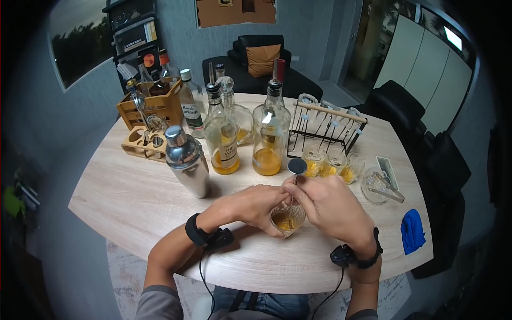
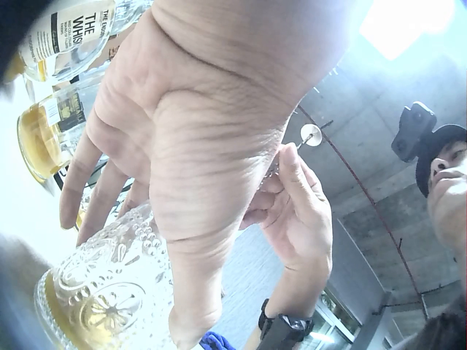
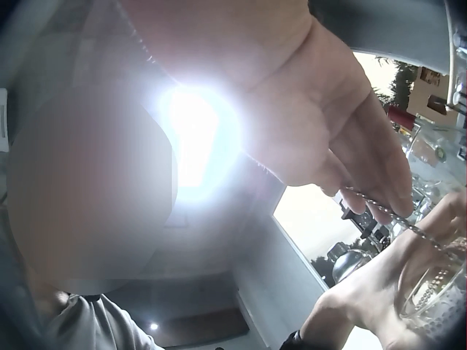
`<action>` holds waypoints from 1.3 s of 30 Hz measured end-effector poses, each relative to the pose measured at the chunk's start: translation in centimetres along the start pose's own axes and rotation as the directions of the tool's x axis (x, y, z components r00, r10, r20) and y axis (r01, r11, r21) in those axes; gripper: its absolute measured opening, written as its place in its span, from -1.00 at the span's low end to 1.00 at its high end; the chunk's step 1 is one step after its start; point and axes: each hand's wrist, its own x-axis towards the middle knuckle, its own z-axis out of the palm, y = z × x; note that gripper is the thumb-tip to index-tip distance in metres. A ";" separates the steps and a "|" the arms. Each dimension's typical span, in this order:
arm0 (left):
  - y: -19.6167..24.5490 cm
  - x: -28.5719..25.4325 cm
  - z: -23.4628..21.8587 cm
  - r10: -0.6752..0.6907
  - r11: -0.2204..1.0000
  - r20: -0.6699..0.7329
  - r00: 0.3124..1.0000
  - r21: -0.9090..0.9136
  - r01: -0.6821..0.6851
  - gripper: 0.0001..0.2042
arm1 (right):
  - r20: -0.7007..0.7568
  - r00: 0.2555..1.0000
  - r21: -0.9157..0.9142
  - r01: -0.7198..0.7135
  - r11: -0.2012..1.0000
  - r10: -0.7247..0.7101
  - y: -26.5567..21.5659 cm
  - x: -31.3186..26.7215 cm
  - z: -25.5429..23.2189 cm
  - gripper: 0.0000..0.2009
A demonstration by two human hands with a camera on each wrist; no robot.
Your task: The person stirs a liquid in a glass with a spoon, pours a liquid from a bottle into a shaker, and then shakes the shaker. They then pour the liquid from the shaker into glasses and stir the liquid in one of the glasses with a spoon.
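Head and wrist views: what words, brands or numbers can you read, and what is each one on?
"Royal", on the white-capped bottle; the word beneath is too blurred to spell surely.
"THE WHIS", the rest out of sight, on the left pourer bottle; its smaller print is unreadable.
Right pourer bottle: label too small and blurred to read.
Dark box in the background: lettering too blurred to quote surely.
I can make out no numbers.
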 end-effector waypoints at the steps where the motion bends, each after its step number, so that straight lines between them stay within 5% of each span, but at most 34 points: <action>1: -0.5 0.1 0.4 0.001 1.000 0.000 1.000 -0.001 -0.001 -0.48 | 0.042 0.999 -0.031 -0.019 0.999 0.020 -0.2 -0.1 -0.2 -0.76; 3: -1.4 0.2 1.2 0.151 0.985 -0.152 0.977 -0.065 -0.162 -0.37 | 0.056 0.998 0.009 0.014 1.000 -0.014 -0.5 -0.2 -0.2 -0.78; 6: -0.8 -0.1 0.4 0.052 0.997 0.031 0.998 -0.061 -0.050 -0.38 | 0.072 0.993 0.074 0.085 0.994 -0.090 -0.3 -0.2 0.6 -0.79; 10: -0.6 -0.4 0.6 0.011 0.982 -0.004 1.000 -0.191 -0.012 -0.39 | 0.102 0.993 0.044 0.053 0.998 -0.057 -0.6 0.1 0.4 -0.79; 13: -1.4 -0.2 1.2 0.099 0.993 -0.094 0.991 -0.061 -0.105 -0.37 | -0.031 0.998 0.075 0.056 0.996 -0.054 0.2 0.1 0.9 -0.78; 20: -2.1 0.2 1.6 0.156 0.987 -0.099 0.983 -0.027 -0.159 -0.39 | 0.083 0.996 -0.028 -0.012 1.000 0.014 -1.0 -0.4 -0.1 -0.78; 22: -2.0 0.2 1.6 0.169 0.985 -0.076 0.983 -0.007 -0.170 -0.41 | 0.085 0.995 0.107 0.042 0.993 -0.051 -1.0 -0.3 0.4 -0.78; 24: -1.5 0.1 1.2 0.026 0.992 -0.024 0.999 -0.121 -0.028 -0.43 | 0.072 0.995 0.098 0.062 0.993 -0.070 -1.1 -0.2 0.7 -0.78; 28: -1.0 -0.2 0.9 -0.002 0.986 -0.013 1.000 -0.166 0.000 -0.42 | -0.017 0.998 0.057 0.068 0.996 -0.067 -0.4 0.0 1.0 -0.77; 31: -2.1 0.2 1.8 0.149 0.986 -0.162 0.975 -0.053 -0.159 -0.43 | -0.029 1.000 0.004 -0.008 1.000 0.008 -0.3 -0.1 0.6 -0.77; 37: -2.1 0.3 1.5 0.177 0.981 -0.100 0.979 -0.060 -0.184 -0.45 | 0.090 0.995 0.078 0.046 0.996 -0.053 -1.5 -0.5 0.2 -0.78; 39: -1.5 0.1 0.8 0.041 0.988 -0.006 0.999 -0.149 -0.042 -0.46 | 0.086 0.993 0.082 0.071 0.994 -0.078 -1.3 -0.4 0.6 -0.78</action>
